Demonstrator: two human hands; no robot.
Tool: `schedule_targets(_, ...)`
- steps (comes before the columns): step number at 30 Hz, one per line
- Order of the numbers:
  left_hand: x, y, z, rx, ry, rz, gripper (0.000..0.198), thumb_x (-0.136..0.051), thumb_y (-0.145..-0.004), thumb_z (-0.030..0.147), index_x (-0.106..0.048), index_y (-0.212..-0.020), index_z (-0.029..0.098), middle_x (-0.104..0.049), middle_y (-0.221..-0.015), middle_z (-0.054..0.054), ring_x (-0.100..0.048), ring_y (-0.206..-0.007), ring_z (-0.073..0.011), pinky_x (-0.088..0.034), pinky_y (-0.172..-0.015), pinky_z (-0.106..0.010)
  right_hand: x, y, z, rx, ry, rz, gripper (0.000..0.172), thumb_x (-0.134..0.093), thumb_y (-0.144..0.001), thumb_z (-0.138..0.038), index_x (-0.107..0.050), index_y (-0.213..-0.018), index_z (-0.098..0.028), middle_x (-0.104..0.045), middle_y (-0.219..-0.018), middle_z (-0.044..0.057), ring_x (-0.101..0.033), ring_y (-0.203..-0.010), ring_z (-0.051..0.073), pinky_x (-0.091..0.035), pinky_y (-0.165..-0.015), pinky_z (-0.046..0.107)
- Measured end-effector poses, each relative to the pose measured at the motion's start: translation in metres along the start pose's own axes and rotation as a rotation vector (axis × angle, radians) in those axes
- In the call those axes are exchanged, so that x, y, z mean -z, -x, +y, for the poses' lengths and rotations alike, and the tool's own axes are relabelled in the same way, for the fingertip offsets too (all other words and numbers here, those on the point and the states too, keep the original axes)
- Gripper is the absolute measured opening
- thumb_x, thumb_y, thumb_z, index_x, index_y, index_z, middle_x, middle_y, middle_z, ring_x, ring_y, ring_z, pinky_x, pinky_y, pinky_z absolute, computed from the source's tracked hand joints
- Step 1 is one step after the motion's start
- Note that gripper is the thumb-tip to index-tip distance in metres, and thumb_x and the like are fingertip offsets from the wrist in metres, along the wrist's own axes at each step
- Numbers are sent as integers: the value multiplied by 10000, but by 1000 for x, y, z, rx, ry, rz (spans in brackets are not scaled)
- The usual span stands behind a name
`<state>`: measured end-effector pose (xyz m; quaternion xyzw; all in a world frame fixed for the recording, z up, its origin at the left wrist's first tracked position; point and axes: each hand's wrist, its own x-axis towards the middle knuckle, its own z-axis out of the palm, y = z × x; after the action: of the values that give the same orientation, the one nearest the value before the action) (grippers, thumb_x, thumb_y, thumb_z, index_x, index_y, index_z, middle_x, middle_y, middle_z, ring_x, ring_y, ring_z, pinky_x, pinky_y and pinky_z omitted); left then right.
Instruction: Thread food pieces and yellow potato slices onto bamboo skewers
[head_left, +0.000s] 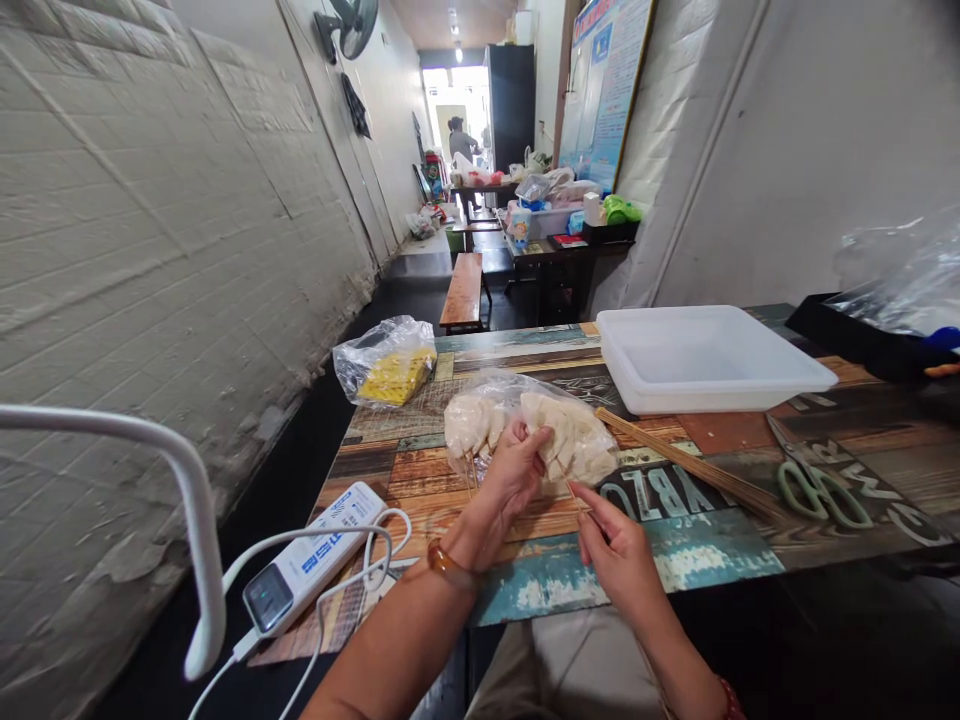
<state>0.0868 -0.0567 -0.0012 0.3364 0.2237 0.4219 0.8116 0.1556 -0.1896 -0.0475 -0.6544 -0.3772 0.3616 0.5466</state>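
My left hand [519,468] is closed on a pale, flat food piece [551,430] at the near side of a clear plastic bag [504,382]. In my right hand [616,545] a thin wooden skewer [574,492] is pinched, its far end at the pale food. Other pale pieces [469,425] lie left of my left hand, with sticks poking out toward me. More pale food [596,455] rests on the bag to the right. A bundle of bamboo skewers [690,462] lies slantwise on the table, right of the bag.
A white plastic tub [626,385] stands at the back right. Green-handled scissors [814,490] lie at the right. A bag with yellow food [397,375] is at the back left. A white power bank [319,555] with cables occupies the front left, beside a white metal tube [199,520].
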Motion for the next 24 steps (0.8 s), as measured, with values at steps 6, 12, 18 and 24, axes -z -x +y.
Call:
schedule_targets(6, 5, -3, -1, 1, 9, 69, 471, -823, -535, 214, -597, -945, 165, -692, -867, -36, -661, -798, -167, -502, -759, -277, -1, -2, 2, 96, 76, 24, 486, -456, -872, -377, -594, -1256, -112, -499, -470, -35, -473, -416, 125, -414, -432, 226)
schedule_targets(12, 12, -4, -1, 51, -66, 80, 437, -807, -558, 247, -587, -930, 179, -662, -815, -15, -615, -657, -117, -478, -606, -228, 8, -1, 7, 290, 244, 108, 405, -464, -872, -321, -650, -1192, -157, -740, -805, 71, -689, -667, 174, -551, -624, 245)
schedule_targets(18, 12, -2, 1, 117, -164, 47, 321, -776, -579, 284, -589, -802, 146, -642, -720, -29, -582, -562, -107, -419, -487, -200, 21, -1, 15, 409, 401, 124, 372, -460, -879, -274, -652, -1180, -170, -700, -1108, 63, -688, -961, 181, -540, -824, 235)
schedule_targets(24, 7, 2, 1, 176, -172, -9, 270, -757, -561, 271, -618, -743, 129, -636, -675, -26, -571, -535, -113, -455, -511, -230, 36, 5, 19, 381, 437, 93, 352, -483, -896, -327, -653, -1181, -209, -704, -1103, 36, -691, -946, 184, -535, -866, 265)
